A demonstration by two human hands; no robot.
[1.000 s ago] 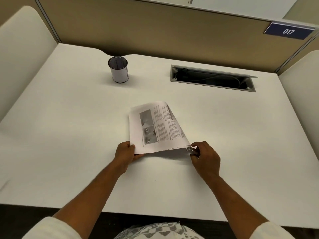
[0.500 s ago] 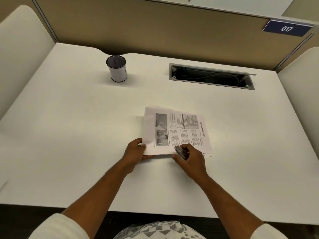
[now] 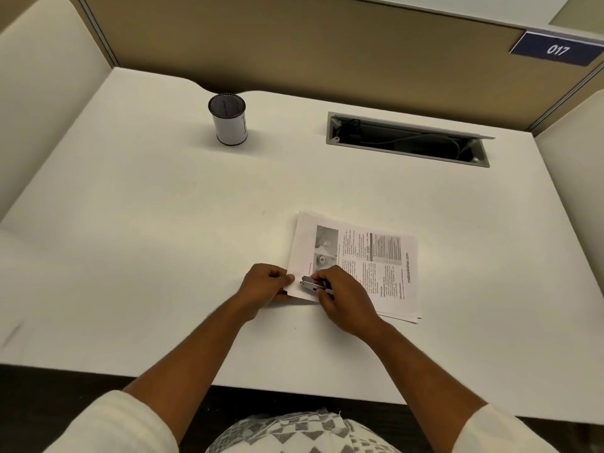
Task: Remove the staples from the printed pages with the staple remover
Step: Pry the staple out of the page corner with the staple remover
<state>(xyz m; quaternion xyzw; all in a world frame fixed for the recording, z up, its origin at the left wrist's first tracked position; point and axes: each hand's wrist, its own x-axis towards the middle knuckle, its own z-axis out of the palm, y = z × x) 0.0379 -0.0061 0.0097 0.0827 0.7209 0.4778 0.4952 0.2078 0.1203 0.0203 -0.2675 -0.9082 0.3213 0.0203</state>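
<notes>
The left hand (image 3: pixel 266 284) pinches the white printed pages' (image 3: pixel 369 266) near corner; the right hand (image 3: pixel 343 297) grips the small metal staple remover (image 3: pixel 310 284) there, likely biting a staple; next, a steady pull

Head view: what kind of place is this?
Most likely an office or study cubicle. Tan partition panels wall in a white desk, a numbered plate reading 017 hangs on the panel, and a cable tray with wires is cut into the desktop.
</notes>
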